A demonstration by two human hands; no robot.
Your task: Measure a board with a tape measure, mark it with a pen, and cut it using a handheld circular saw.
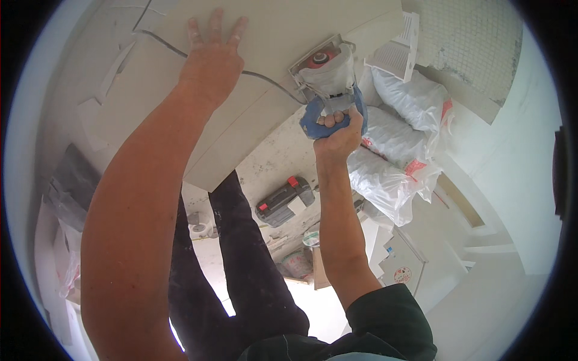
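Note:
My right hand is wrapped round the blue rear handle of a handheld circular saw. The saw's metal base plate rests at the right edge of a large beige board. My left hand lies flat on the board with its fingers spread, left of the saw. A dark power cord runs from the saw, passes by my left hand and goes on to the upper left. Along the board's near part runs a thin straight line. Whether the blade is turning cannot be seen.
White plastic sacks are piled right of the saw, below a white slotted plastic piece. A black tool case with red latches lies on the dusty floor between my legs and right arm. Grey sheet material sits at the left.

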